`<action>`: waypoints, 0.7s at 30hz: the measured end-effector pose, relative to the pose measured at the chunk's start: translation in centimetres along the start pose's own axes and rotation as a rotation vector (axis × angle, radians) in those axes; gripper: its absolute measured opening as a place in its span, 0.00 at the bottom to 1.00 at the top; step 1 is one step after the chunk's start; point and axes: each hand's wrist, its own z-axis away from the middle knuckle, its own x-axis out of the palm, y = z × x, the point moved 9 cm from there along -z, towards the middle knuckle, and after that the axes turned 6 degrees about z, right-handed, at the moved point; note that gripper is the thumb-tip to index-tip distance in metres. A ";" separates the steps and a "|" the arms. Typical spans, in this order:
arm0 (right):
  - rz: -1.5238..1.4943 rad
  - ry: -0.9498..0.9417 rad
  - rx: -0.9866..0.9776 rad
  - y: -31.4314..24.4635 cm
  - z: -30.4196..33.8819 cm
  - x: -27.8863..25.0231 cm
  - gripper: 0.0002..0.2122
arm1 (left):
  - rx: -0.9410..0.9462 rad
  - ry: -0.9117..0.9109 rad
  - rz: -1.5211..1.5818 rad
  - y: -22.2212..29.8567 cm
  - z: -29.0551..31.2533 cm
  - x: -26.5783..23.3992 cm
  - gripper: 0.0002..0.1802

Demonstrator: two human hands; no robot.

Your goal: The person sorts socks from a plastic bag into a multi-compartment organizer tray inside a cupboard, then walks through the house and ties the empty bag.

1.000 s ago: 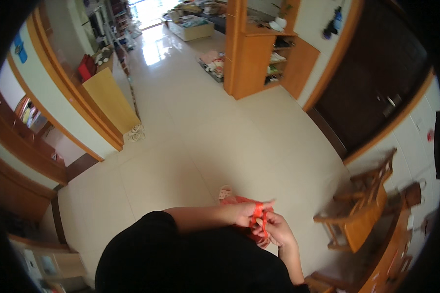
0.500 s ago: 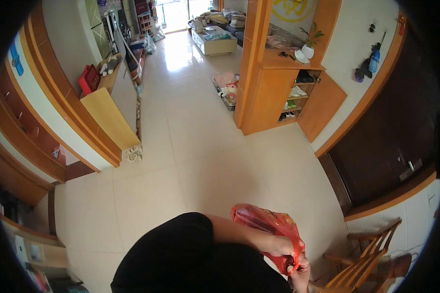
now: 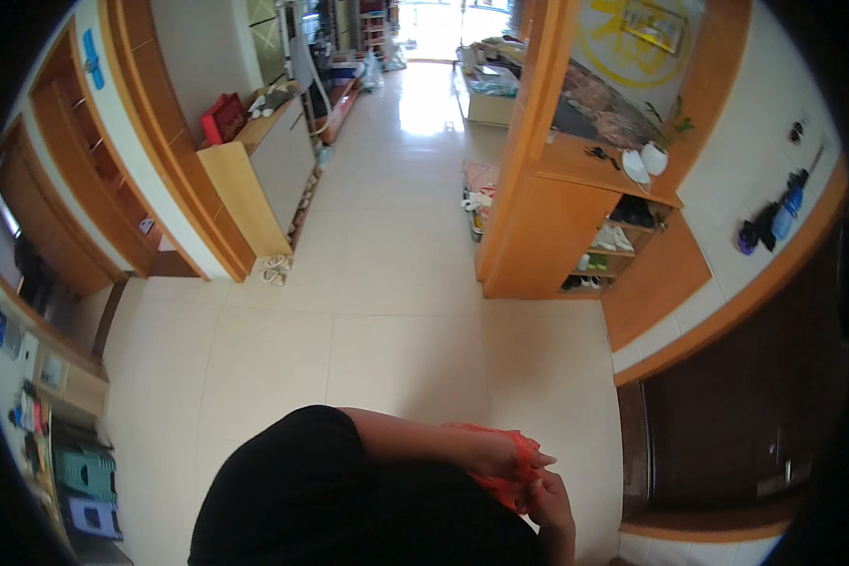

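A thin red plastic bag (image 3: 502, 490) hangs close against my body at the lower middle, mostly hidden behind my left forearm and black sleeve. My left hand (image 3: 510, 456) reaches across from the left, its fingers closed on the bag's bunched upper part. Just below and to the right, my right hand (image 3: 550, 500) pinches the red plastic between thumb and fingers. The two hands are close together, with a strip of red between them. What the bag holds cannot be seen.
An orange wooden shoe cabinet (image 3: 543, 231) stands ahead with its door (image 3: 658, 283) swung out. A dark entrance door (image 3: 726, 415) is at the right. Sandals (image 3: 274, 270) lie by a low cabinet (image 3: 245, 198) on the left. Folded stools (image 3: 89, 474) stand at the far left.
My view has swung toward the right, and the wooden chair at the lower right has gone out of sight. Both hands with the bag are nearer my body, and less of the bag shows.
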 end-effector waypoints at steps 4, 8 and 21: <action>-0.007 -0.131 0.161 0.0 -4.7 0.6 0.18 | -0.208 -0.039 0.659 0.5 0.4 -1.4 0.09; 0.048 -0.249 0.252 -0.6 -7.7 1.9 0.11 | -0.217 0.349 0.650 3.6 4.0 -5.0 0.11; 0.054 0.050 -0.134 -2.2 -22.4 7.5 0.04 | 0.148 0.399 -0.353 6.9 8.2 -23.1 0.06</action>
